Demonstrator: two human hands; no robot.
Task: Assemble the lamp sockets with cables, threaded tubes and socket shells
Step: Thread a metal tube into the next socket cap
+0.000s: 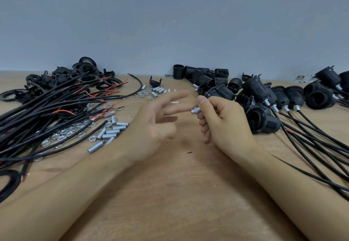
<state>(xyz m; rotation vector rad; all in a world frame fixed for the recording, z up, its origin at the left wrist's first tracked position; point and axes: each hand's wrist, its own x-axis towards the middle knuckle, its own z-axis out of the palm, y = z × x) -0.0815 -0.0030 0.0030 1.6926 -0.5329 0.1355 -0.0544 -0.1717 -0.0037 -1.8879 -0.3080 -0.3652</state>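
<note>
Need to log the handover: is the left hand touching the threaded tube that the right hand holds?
Cannot tell. In the head view the blurred left hand reaches a fingertip up to the threaded tube pinched by the right hand.

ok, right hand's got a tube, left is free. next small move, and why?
Probably the left hand reaches left for one black cable from the bundle. The right hand pinches a short silver threaded metal tube with no cable through it, and the left hand's fingers are spread and hold nothing.

table [170, 193]: wooden, carrying parts
left: black cables [47, 112], rings [88, 70], nuts [64, 133], threaded tubes [111, 133] lying
right: assembled sockets [264, 97] w/ cables lying
</note>
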